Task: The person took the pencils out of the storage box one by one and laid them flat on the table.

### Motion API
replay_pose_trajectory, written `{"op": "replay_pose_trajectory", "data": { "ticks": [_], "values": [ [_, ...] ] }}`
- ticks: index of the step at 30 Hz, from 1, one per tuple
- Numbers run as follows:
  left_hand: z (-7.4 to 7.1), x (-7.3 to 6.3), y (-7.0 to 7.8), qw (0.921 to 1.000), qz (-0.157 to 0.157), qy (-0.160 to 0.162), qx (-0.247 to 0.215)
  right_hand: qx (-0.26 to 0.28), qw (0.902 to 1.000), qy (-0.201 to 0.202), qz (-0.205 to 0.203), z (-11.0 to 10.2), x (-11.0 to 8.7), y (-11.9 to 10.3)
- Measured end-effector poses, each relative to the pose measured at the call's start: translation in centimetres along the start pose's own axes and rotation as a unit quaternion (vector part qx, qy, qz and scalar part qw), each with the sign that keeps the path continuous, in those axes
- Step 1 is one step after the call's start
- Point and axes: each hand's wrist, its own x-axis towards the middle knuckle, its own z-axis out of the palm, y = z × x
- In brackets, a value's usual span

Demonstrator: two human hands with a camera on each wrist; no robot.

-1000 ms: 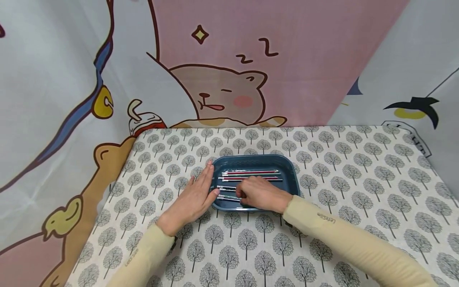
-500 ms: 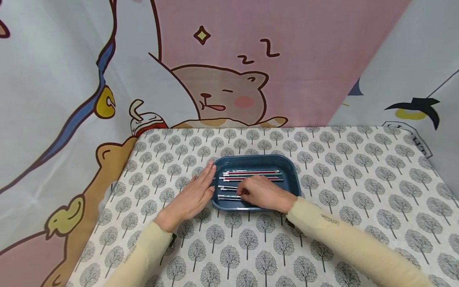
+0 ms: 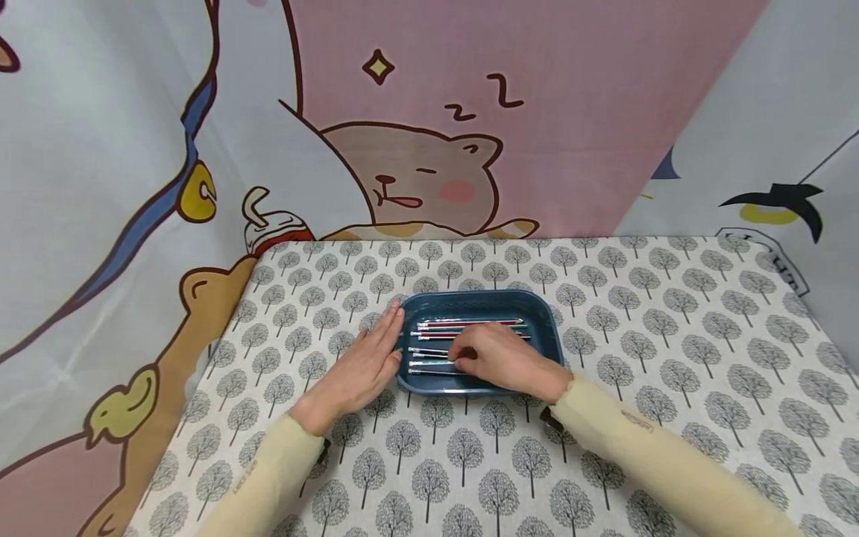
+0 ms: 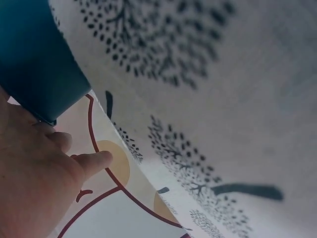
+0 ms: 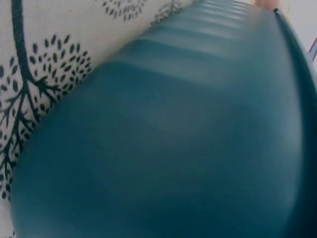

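A dark blue rectangular tray (image 3: 550, 328) holds several pencils laid lengthwise, their eraser ends to the left. My right hand (image 3: 499, 356) reaches over its front rim and pinches a green pencil (image 3: 432, 362) with thumb and fingertips; the hand covers that pencil's right part. Just in front of it lies a dark pencil (image 3: 432, 371). Behind it are more dark pencils (image 3: 426, 350), partly under the hand. Red and green pencils (image 3: 463, 324) lie farthest back. My left hand (image 3: 356, 373) rests with straight fingers along the tray's left end; the left wrist view shows its fingers beside the tray wall (image 4: 44, 59).
The tray stands on a table with a tree-print cloth (image 3: 671, 358). A cartoon-printed curtain (image 3: 570, 112) rises behind the table and along its sides. In the right wrist view the tray's outer wall (image 5: 173, 148) fills most of the picture.
My right hand has shifted slightly back and right, and the green pencil has moved away from the dark one at the front, toward the middle pencils. My left hand has stayed at the tray's end.
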Motion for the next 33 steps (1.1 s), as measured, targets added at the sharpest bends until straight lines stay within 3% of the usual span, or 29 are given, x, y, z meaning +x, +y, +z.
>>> {"op": "replay_pose_trajectory", "data": {
  "ticks": [14,33],
  "values": [
    [0.1,0.1,0.1,0.9997,-0.001,-0.006,-0.024,0.028,0.9974,0.065,0.010,-2.9,-2.0,-1.0],
    [0.1,0.1,0.3,0.9999,-0.001,0.004,-0.011,0.059,0.9871,0.149,-0.007,-7.3,-5.3,-2.9]
  ]
}}
